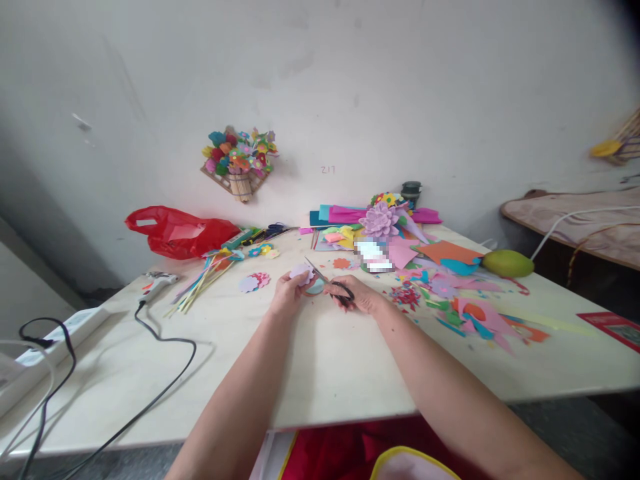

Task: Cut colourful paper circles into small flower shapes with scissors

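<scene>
Between the fingers of my left hand (290, 291) is a pale lilac flower-shaped cutout (301, 273) with a scalloped edge. My right hand (354, 295) grips scissors (342, 291) by their dark handles, the blades pointing up and left beside the lilac cutout. Whether the blades touch it I cannot tell. A light blue round piece (316, 287) lies on the table between my hands. Just beyond the scissors is an orange flower cutout (343, 264). To the left of my left hand lie stacked lilac and pink scalloped cutouts (254, 283).
Colourful scraps (465, 307) cover the table's right side, near a green mango-like object (508, 264). At left are a glue gun (159, 287), its black cord, a white power strip (65, 340), thin sticks (200, 287) and a red plastic bag (180, 232). A flower basket (241, 163) hangs on the wall.
</scene>
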Motion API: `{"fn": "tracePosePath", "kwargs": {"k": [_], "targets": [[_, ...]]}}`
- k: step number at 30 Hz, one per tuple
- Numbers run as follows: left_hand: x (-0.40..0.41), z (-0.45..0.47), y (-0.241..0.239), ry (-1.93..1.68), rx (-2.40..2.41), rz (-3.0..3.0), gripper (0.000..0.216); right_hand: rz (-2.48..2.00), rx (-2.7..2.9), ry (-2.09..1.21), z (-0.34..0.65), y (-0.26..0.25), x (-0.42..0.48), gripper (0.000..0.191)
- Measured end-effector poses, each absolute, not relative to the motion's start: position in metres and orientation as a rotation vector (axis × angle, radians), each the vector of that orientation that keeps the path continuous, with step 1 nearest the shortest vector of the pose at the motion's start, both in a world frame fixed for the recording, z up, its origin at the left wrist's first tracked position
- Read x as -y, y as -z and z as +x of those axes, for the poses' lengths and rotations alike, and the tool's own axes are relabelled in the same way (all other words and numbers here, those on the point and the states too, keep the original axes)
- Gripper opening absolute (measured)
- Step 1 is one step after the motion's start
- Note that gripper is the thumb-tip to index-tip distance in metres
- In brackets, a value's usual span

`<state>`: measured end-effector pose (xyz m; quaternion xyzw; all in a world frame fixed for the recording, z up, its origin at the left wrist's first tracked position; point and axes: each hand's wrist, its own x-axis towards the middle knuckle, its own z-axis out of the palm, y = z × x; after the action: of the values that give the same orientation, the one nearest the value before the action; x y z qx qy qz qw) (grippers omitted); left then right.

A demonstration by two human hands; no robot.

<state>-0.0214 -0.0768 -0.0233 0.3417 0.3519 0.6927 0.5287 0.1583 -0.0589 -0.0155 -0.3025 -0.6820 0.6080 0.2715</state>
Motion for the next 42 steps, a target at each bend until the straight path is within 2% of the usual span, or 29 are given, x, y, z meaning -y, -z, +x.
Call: {"fn": "tracePosePath", "kwargs": {"k": [12, 42], "targets": [[0.0789, -0.0191, 0.0233, -1.601, -0.824, 0.901, 0.028, -0.86, 1.834, -1.616, 0.1562, 0.0135, 0.0598, 0.031], [0.0809, -0.0171, 0.0211, -1.599, -0.846, 0.893, 0.027, -0.834, 1.819, -1.592, 0.1565, 0.0124, 0.062, 0.035]]}}
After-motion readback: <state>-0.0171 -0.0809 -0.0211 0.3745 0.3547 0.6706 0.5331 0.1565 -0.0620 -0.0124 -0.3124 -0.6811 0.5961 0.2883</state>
